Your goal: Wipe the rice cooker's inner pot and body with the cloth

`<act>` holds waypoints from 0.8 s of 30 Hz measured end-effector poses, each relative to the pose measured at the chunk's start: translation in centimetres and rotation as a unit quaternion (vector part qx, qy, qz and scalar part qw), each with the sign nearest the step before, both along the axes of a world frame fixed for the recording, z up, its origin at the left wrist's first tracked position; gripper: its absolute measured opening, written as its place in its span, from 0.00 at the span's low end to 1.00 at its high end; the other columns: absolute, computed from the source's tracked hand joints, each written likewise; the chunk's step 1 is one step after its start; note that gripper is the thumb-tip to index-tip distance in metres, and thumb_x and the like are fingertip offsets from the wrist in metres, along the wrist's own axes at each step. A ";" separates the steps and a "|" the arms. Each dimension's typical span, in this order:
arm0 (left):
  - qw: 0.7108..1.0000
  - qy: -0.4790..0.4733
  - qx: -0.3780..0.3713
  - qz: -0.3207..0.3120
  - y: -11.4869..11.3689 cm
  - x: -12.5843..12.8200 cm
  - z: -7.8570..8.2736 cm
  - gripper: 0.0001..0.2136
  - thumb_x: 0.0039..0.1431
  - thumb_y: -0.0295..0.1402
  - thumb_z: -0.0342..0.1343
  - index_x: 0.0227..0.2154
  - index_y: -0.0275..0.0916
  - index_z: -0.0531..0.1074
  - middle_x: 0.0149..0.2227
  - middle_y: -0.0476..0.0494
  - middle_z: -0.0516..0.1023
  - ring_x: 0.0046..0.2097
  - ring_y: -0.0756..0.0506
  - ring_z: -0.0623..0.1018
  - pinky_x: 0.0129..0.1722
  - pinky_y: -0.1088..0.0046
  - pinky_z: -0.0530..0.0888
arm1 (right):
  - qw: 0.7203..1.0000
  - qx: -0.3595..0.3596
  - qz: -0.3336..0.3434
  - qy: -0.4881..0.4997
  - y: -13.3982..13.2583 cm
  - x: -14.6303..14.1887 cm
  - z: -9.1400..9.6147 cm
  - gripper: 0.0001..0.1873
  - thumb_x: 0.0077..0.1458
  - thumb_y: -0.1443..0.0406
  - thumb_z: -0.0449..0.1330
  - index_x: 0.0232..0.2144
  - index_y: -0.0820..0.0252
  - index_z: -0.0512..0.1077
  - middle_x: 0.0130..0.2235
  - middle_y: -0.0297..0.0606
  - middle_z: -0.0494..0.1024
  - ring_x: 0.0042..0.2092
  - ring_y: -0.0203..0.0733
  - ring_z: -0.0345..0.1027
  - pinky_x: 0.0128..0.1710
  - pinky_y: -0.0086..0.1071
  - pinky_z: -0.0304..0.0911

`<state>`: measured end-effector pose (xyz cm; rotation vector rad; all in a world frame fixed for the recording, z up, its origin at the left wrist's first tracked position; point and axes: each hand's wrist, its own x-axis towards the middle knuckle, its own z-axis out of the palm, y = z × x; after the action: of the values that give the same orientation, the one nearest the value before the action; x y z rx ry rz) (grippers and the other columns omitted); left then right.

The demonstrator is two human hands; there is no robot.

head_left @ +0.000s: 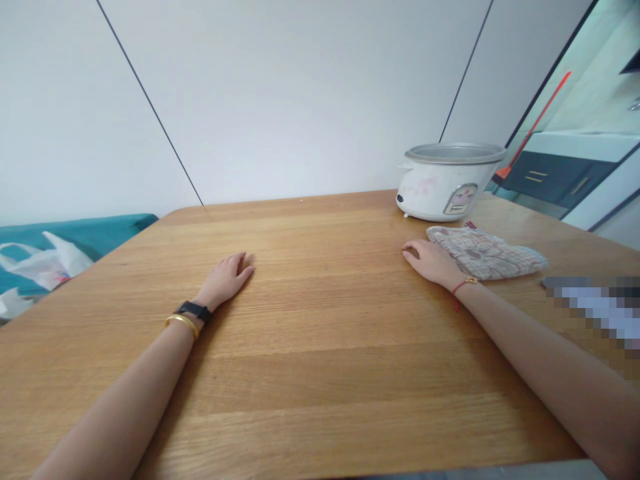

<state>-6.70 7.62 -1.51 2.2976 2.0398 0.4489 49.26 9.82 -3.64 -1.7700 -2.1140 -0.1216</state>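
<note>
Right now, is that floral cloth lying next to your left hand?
No, the floral cloth lies beside the right hand, well apart from the left hand.

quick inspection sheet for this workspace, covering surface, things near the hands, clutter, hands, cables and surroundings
Surface: wooden table, visible grain.
Things near the hands: patterned cloth lying bunched on the table; white rice cooker behind it, top open.
Clutter: pixelated item at the right edge, unidentifiable.
Hands: left hand rests on the table, holding nothing; right hand lies at the cloth's left edge, contact unclear.
Cables: nothing seen.
Surroundings: pale wall behind; white plastic bag on teal seating at left; orange-red pole beyond the table at right.
</note>
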 end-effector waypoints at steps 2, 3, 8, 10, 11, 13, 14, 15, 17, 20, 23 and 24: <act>1.000 0.002 -0.002 0.002 0.0 0.0 0.0 0.36 0.66 0.53 0.43 0.65 0.26 0.65 0.63 0.24 0.74 0.64 0.30 0.73 0.67 0.52 0.66 | 1.000 -0.003 -0.003 -0.002 0.0 -0.1 0.1 0.18 0.68 0.61 0.51 0.48 0.62 0.78 0.55 0.50 0.81 0.56 0.56 0.74 0.61 0.50 0.67; 1.000 0.003 -0.002 0.000 0.0 0.0 0.0 0.36 0.67 0.53 0.42 0.65 0.26 0.65 0.63 0.24 0.74 0.64 0.30 0.73 0.67 0.52 0.66 | 1.000 -0.004 -0.004 -0.002 -0.1 -0.1 0.1 0.18 0.68 0.61 0.51 0.48 0.61 0.78 0.55 0.49 0.81 0.57 0.56 0.74 0.61 0.50 0.67; 1.000 0.008 0.002 -0.029 0.2 -0.3 -0.1 0.32 0.68 0.53 0.41 0.59 0.32 0.72 0.64 0.29 0.74 0.65 0.33 0.72 0.68 0.53 0.65 | 1.000 -0.007 -0.004 -0.001 -0.1 -0.1 0.2 0.17 0.68 0.61 0.52 0.48 0.61 0.78 0.55 0.48 0.81 0.57 0.55 0.74 0.61 0.49 0.66; 1.000 0.008 0.005 -0.030 0.3 -0.4 -0.2 0.32 0.68 0.53 0.41 0.59 0.32 0.73 0.64 0.30 0.74 0.65 0.33 0.72 0.68 0.54 0.65 | 1.000 -0.007 -0.004 0.000 -0.1 -0.1 0.2 0.17 0.68 0.61 0.52 0.48 0.60 0.78 0.55 0.48 0.81 0.57 0.55 0.74 0.61 0.49 0.67; 1.000 0.009 0.006 -0.029 0.3 -0.5 -0.3 0.32 0.68 0.53 0.41 0.59 0.32 0.73 0.64 0.30 0.74 0.65 0.33 0.72 0.68 0.54 0.65 | 1.000 -0.007 -0.004 0.001 -0.1 -0.2 0.2 0.17 0.68 0.61 0.52 0.48 0.60 0.78 0.55 0.48 0.81 0.57 0.55 0.74 0.61 0.49 0.67; 1.000 0.009 0.006 -0.028 0.3 -0.5 -0.3 0.33 0.68 0.53 0.41 0.59 0.31 0.73 0.64 0.29 0.74 0.65 0.33 0.72 0.69 0.54 0.65 | 1.000 -0.004 -0.005 0.003 -0.2 -0.2 0.3 0.17 0.68 0.62 0.52 0.48 0.61 0.78 0.54 0.49 0.81 0.57 0.55 0.74 0.60 0.49 0.67; 1.000 0.009 0.006 -0.028 0.3 -0.5 -0.3 0.33 0.68 0.53 0.41 0.59 0.30 0.73 0.64 0.29 0.74 0.65 0.33 0.72 0.69 0.54 0.65 | 1.000 -0.003 -0.005 0.004 -0.2 -0.2 0.3 0.17 0.68 0.62 0.52 0.48 0.61 0.78 0.54 0.49 0.81 0.57 0.55 0.75 0.60 0.50 0.67; 1.000 0.008 0.006 -0.029 0.3 -0.5 -0.3 0.34 0.68 0.53 0.41 0.59 0.29 0.73 0.64 0.28 0.74 0.65 0.33 0.72 0.69 0.54 0.65 | 1.000 -0.002 -0.006 0.005 -0.2 -0.2 0.3 0.17 0.68 0.62 0.52 0.48 0.61 0.78 0.54 0.49 0.81 0.56 0.55 0.75 0.60 0.50 0.68; 0.999 0.007 0.007 -0.032 0.3 -0.5 -0.3 0.34 0.68 0.53 0.41 0.59 0.29 0.73 0.64 0.28 0.74 0.65 0.33 0.72 0.69 0.54 0.65 | 1.000 -0.002 -0.003 0.004 -0.2 -0.2 0.2 0.17 0.68 0.62 0.52 0.48 0.61 0.78 0.54 0.49 0.81 0.56 0.56 0.75 0.60 0.51 0.68; 0.999 0.005 0.007 -0.034 0.4 -0.4 -0.4 0.34 0.68 0.54 0.41 0.59 0.28 0.73 0.64 0.27 0.73 0.65 0.32 0.72 0.69 0.53 0.64 | 1.000 0.000 -0.006 0.008 0.0 -0.1 -0.1 0.17 0.68 0.62 0.53 0.50 0.63 0.77 0.54 0.51 0.81 0.57 0.58 0.75 0.61 0.52 0.67; 0.999 0.005 0.008 -0.033 0.4 -0.5 -0.4 0.34 0.68 0.54 0.41 0.59 0.28 0.73 0.64 0.27 0.73 0.66 0.32 0.71 0.69 0.53 0.64 | 0.999 0.016 -0.024 0.037 0.2 -0.1 -0.5 0.22 0.66 0.62 0.56 0.58 0.66 0.71 0.57 0.53 0.79 0.59 0.58 0.74 0.62 0.52 0.67; 0.999 0.006 0.009 -0.032 0.4 -0.5 -0.4 0.34 0.68 0.54 0.41 0.59 0.29 0.73 0.64 0.28 0.73 0.66 0.32 0.71 0.69 0.53 0.64 | 0.998 0.021 -0.028 0.046 0.3 0.0 -0.5 0.23 0.66 0.62 0.56 0.60 0.66 0.70 0.58 0.53 0.79 0.59 0.58 0.74 0.62 0.52 0.67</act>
<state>-7.18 8.03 -1.91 2.3727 1.9694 0.4524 49.22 10.10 -4.18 -1.7761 -1.9856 -0.0964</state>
